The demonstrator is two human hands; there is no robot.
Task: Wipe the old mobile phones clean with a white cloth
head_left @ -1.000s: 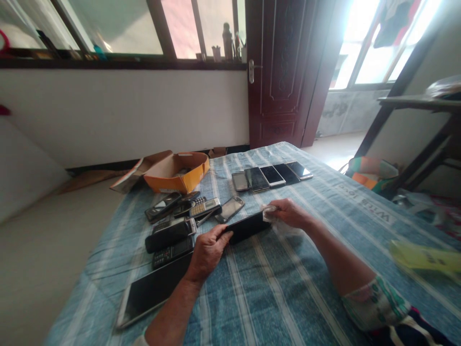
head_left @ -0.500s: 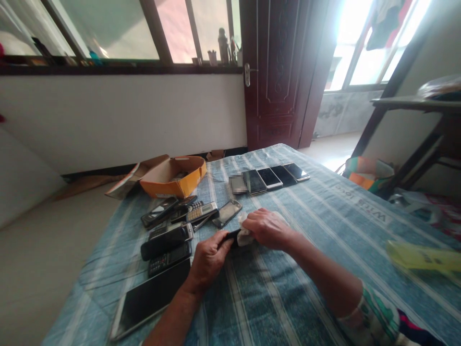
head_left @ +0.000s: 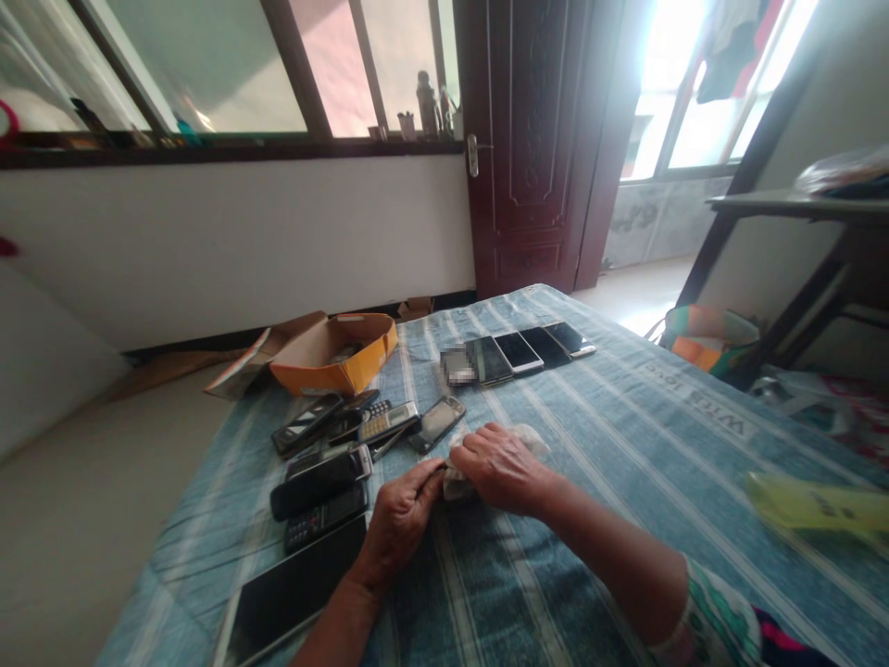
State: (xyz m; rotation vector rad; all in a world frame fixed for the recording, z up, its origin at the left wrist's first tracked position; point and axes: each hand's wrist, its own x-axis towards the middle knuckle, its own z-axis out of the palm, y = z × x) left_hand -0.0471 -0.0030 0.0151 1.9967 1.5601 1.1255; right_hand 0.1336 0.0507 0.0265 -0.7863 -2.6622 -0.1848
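- From where I stand, I see the left hand (head_left: 403, 519) pinching one end of a black phone (head_left: 443, 467), thumb and fingers close together.
- The right hand (head_left: 504, 468) is curled around a white rag (head_left: 532, 441) and sits right beside the left hand.
- The black phone is held up over the striped blue cloth (head_left: 597, 500) — the rag and the right hand hide most of it.
- A gray phone (head_left: 439, 424) lies flat just past the hands.
- To the left is a messy pile of old phones, and one has buttons and a small screen (head_left: 389, 421).
- A big tablet (head_left: 292, 584) with a pale edge lies nearest me, partly behind the left arm.
- Farther off, flat phones lie side by side in a row, and one has a white front (head_left: 519, 352).
- Behind the pile is an open orange box (head_left: 361, 368).
- A yellow wrapper (head_left: 806, 502) lies far to the right.
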